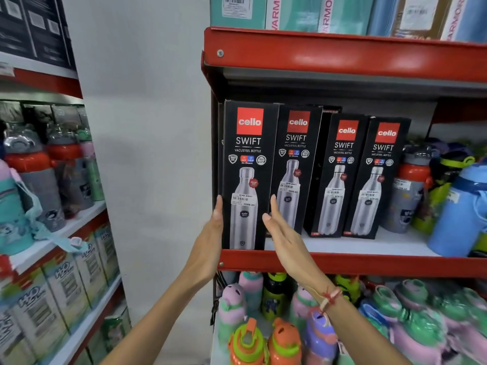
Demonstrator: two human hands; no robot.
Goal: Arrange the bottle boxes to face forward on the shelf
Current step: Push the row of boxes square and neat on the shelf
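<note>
— Where is the first box (246, 175) placed?

— At the near left end of the shelf (342, 263), front turned outward. It is flanked low down by both hands: the left hand (210, 238) is laid flat against its left edge, fingers straight; the right hand (282, 230) is spread open at its right edge (contact there cannot be told). Nothing is gripped.

— And the other boxes?

— The second box (293, 169) is set just right of it, slightly farther back. Two more (369, 177) are stood further right, also facing outward, with a dark gap between.

— What is obscured?

— A box in that gap is mostly hidden. Bottles (411, 191) at far right are blurred.
</note>
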